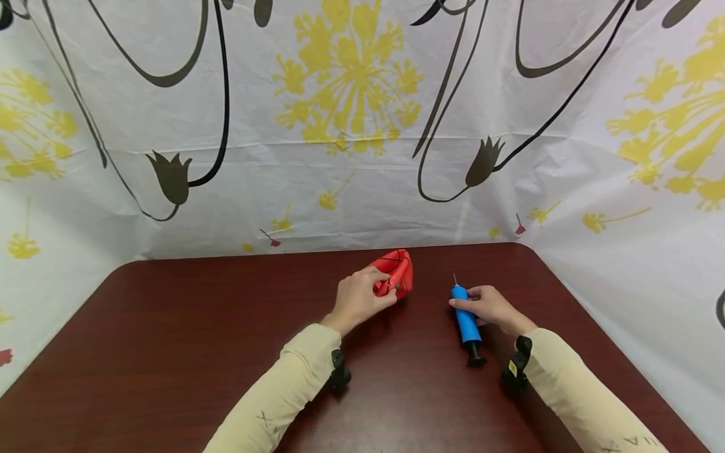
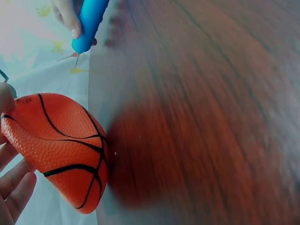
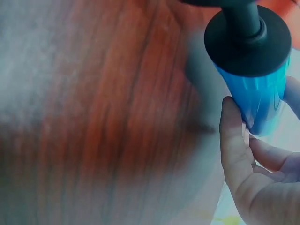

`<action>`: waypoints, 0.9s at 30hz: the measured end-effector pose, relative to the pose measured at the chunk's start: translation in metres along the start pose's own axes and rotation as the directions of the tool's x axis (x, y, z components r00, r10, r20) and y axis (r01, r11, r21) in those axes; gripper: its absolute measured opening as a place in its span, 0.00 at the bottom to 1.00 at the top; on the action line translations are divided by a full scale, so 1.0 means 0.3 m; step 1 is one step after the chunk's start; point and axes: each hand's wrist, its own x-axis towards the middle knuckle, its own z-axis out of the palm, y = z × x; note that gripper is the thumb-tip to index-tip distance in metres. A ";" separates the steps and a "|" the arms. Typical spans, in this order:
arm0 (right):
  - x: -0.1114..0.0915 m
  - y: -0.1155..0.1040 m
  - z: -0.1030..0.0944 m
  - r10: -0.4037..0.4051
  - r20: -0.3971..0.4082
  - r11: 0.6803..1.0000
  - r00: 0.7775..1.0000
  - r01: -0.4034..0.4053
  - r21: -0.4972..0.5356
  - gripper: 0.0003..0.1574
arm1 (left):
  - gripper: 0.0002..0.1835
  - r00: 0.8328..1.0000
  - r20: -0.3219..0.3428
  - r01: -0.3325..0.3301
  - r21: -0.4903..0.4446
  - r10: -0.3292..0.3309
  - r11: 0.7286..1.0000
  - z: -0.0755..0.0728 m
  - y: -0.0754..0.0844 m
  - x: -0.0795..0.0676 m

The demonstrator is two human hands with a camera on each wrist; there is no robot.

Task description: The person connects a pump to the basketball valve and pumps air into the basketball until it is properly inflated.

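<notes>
Near the back of the table, my left hand pinches a deflated orange-red ball. Black basketball lines cross the ball in the left wrist view, and its skin is folded and caved in. To the right, my right hand grips a blue hand pump by its barrel. The pump's thin metal needle points away toward the back, and its black handle faces me. In the right wrist view, fingers wrap the pump's blue barrel below its black cap. Ball and needle are apart.
Both hands are above a dark reddish-brown wooden table with rounded far corners. A white sheet printed with yellow flowers and dark stems hangs behind and beside it. Black cameras are strapped at both wrists.
</notes>
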 end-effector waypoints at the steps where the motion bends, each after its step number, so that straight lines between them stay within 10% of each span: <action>1: -0.002 -0.001 0.000 0.000 0.002 1.000 1.000 0.000 0.010 0.37 | 0.15 1.000 0.001 0.005 -0.002 -0.005 1.000 0.004 0.001 -0.001; 15: -0.041 -0.034 -0.004 -0.015 0.012 1.000 1.000 0.015 -0.021 0.46 | 0.18 0.990 0.129 0.076 -0.106 -0.062 0.991 0.060 -0.036 -0.013; 27: -0.071 -0.049 -0.008 -0.111 -0.052 0.984 0.992 0.103 -0.146 0.29 | 0.12 0.993 0.101 0.074 -0.168 -0.057 0.983 0.075 -0.044 -0.006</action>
